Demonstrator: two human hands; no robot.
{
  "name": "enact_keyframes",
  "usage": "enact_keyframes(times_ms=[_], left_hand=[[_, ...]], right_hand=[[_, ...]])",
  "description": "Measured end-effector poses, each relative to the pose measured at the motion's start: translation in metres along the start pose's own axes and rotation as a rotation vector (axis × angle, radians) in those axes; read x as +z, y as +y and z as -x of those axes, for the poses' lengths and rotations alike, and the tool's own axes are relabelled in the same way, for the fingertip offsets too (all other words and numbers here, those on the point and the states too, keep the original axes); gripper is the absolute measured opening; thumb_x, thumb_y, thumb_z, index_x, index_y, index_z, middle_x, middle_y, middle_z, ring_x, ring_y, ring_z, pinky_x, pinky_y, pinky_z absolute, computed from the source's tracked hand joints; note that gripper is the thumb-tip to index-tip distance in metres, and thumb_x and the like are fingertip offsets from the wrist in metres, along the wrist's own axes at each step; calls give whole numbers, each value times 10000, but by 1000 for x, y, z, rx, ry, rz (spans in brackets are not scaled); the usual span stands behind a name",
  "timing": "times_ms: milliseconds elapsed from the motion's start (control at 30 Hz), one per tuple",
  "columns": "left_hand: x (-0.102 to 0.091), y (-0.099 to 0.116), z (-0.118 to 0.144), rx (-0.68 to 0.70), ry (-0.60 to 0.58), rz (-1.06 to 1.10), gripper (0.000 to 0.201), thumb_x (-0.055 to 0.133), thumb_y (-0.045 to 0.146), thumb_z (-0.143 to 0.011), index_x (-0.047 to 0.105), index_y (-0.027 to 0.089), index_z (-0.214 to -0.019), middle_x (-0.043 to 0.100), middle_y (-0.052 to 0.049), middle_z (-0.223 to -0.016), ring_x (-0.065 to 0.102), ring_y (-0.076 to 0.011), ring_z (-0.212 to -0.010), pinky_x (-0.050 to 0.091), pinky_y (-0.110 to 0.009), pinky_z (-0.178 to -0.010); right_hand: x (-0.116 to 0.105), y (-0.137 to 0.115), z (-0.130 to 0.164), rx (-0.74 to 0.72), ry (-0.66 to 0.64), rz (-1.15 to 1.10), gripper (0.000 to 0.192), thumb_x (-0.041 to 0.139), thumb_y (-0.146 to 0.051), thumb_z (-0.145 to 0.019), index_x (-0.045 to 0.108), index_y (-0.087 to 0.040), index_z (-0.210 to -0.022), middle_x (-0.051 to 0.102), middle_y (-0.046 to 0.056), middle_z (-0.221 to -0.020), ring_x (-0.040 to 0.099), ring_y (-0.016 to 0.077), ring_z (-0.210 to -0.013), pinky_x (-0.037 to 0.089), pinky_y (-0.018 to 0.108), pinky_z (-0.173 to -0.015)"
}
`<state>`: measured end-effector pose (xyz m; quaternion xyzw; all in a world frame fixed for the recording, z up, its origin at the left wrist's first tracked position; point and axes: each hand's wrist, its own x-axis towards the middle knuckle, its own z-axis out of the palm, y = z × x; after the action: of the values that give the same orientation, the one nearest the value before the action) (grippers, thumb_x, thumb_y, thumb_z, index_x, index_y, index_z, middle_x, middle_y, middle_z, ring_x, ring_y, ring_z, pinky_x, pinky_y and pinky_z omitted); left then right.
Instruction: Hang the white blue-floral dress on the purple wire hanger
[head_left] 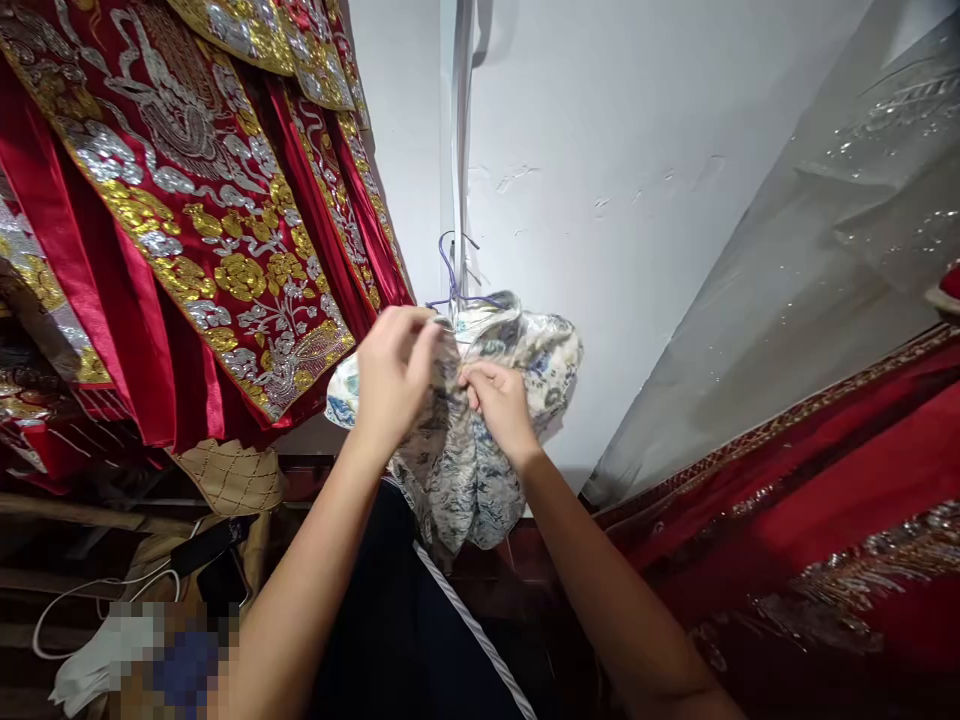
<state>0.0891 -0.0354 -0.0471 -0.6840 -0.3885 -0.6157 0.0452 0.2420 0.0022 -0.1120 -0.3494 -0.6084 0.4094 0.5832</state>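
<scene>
A pale short-sleeved shirt (480, 490) with a blue, grey and olive pattern hangs in front of me on a thin purple hanger (452, 285). At its collar, on the left side, my left hand (394, 365) is closed, thumb and forefinger meeting at the edge of the cloth; slight blur softens the fingertips. My right hand (499, 400) pinches the front of the shirt just below the collar, its fingers curled in. The exact bit of cloth between the right fingertips is too small to make out.
Red garments (247, 240) with gold and silver sequins hang at the left. A white strip (463, 150) runs down the wall (600, 150). Clear plastic sheeting (750, 300) and red cloth (862, 500) lie right. A dark phone (223, 580) and white cable (112, 582) sit lower left.
</scene>
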Motion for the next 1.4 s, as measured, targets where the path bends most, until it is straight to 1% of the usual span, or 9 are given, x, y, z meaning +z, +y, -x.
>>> enact_keyframes(times_ms=[233, 367, 467, 567, 700, 967, 1167, 1267, 1400], left_hand=[[-45, -94, 41, -584, 495, 538, 240, 613, 387, -894, 591, 150, -864, 628, -12, -817, 604, -131, -783, 487, -273, -799], [-16, -104, 121, -866, 433, 675, 272, 662, 401, -819, 635, 140, -891, 667, -13, -817, 606, -135, -739, 483, -269, -750], [8, -88, 171, -944, 79, 604, 277, 705, 367, -773, 688, 135, -923, 680, -11, -816, 593, -136, -727, 456, -250, -719], [14, -70, 177, -874, -45, 593, 264, 673, 389, -821, 677, 142, -911, 671, -27, -857, 589, -152, -786, 452, -248, -742], [3, -38, 138, -712, 15, 716, 247, 590, 413, -911, 635, 176, -963, 647, -43, -934, 597, -165, -849, 471, -268, -801], [-21, 38, 97, -264, -476, 425, 195, 546, 306, -954, 722, 224, -935, 615, -94, -1097, 569, -242, -1101, 433, -374, -1003], [-29, 22, 94, -213, -522, 409, 383, 471, 428, -973, 606, 253, -1285, 637, -106, -1216, 583, -270, -1160, 457, -401, -1020], [-30, 5, 118, -218, -710, 425, 423, 351, 430, -1007, 714, 227, -1084, 717, -78, -952, 659, -240, -913, 532, -326, -816], [-44, -24, 148, -303, -875, 161, 291, 553, 432, -922, 697, 198, -827, 685, -44, -771, 622, -215, -758, 476, -267, -702]], right_hand=[[-12, 30, 27, 148, -175, -13, 268, 580, -325, -802, 623, -164, -593, 469, -29, -436, 410, 101, -452, 303, 241, -472], [-5, 18, 47, 161, -252, 31, 241, 532, -261, -795, 629, -175, -591, 485, -24, -442, 434, 109, -454, 320, 242, -471], [0, 19, 63, 189, -403, 79, 263, 526, -262, -804, 619, -185, -569, 502, -20, -446, 442, 117, -445, 314, 244, -460], [2, 25, 74, 164, -538, 209, 288, 590, -323, -829, 635, -186, -579, 540, -18, -492, 448, 121, -476, 311, 251, -479], [3, 32, 72, 145, -333, 244, 328, 585, -473, -871, 667, -207, -698, 598, -7, -626, 505, 154, -600, 383, 267, -574], [2, 23, 72, 352, -269, -203, 553, 462, -720, -861, 708, -226, -885, 664, 73, -733, 652, 271, -864, 514, 351, -693], [-14, -28, 75, 564, -696, -144, 487, 720, -629, -712, 699, -197, -937, 690, 59, -777, 660, 250, -793, 507, 326, -646], [-25, -50, 62, 472, -982, 121, 275, 803, -376, -681, 712, -192, -863, 698, 37, -795, 628, 212, -711, 469, 297, -605], [-36, -46, 25, 99, -670, 357, 95, 638, -172, -744, 729, -195, -760, 706, 45, -789, 636, 228, -764, 473, 308, -681]])
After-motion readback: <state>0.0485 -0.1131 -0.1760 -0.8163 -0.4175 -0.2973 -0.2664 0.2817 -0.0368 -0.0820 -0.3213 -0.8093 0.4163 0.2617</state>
